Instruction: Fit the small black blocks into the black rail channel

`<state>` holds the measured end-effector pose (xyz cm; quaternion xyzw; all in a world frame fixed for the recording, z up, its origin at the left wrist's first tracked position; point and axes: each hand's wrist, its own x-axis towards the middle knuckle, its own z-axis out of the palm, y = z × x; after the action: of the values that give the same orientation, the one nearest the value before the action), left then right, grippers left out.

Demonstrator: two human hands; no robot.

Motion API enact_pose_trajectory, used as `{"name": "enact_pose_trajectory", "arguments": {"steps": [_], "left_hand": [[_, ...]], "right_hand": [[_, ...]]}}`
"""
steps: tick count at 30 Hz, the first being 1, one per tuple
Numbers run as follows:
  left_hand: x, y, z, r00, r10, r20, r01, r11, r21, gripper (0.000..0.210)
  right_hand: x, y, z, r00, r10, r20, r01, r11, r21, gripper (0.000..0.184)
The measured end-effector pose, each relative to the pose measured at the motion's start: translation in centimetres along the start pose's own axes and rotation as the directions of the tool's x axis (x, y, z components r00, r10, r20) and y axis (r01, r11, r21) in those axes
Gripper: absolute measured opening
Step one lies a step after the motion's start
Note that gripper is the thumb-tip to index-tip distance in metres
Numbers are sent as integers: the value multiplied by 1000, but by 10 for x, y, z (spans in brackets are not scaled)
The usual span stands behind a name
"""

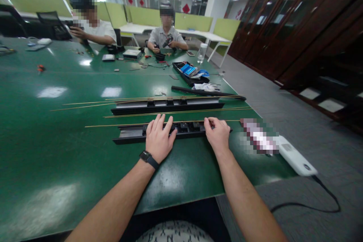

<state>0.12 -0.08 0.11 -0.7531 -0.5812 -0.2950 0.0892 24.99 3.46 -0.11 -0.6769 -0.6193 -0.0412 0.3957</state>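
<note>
- Left hand: fingers are lying spread on the near black rail, touching it.
- Right hand: thumb and forefinger are sitting close together toward the rail's 3 o'clock end, at the near thin rod; cannot tell whether they are pinching it.
- Near thin rod: running along the rail's 12 o'clock side.
- Far black rail: lying roughly parallel, at 12 o'clock.
- Black tray: resting at 1 o'clock, holding blue items.
</note>
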Motion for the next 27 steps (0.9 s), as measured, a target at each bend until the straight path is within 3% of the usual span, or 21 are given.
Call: {"name": "enact_pose_trajectory", "arguments": {"steps": [8, 18, 27], "left_hand": [[-1, -1, 1, 1000, 3, -20, -3, 1000, 9, 51], [-1, 0, 0, 1000, -3, -7, 3, 1000, 9, 52], [0, 0, 0, 1000, 20, -15, -20, 999, 32, 51]], "right_hand": [[3, 3, -3, 996, 85, -40, -86, 995, -39, 36], [-1, 0, -1, 1000, -13, 8, 13, 1000, 18, 38], [2, 0, -3, 997, 75, -33, -76, 996, -42, 34]]}}
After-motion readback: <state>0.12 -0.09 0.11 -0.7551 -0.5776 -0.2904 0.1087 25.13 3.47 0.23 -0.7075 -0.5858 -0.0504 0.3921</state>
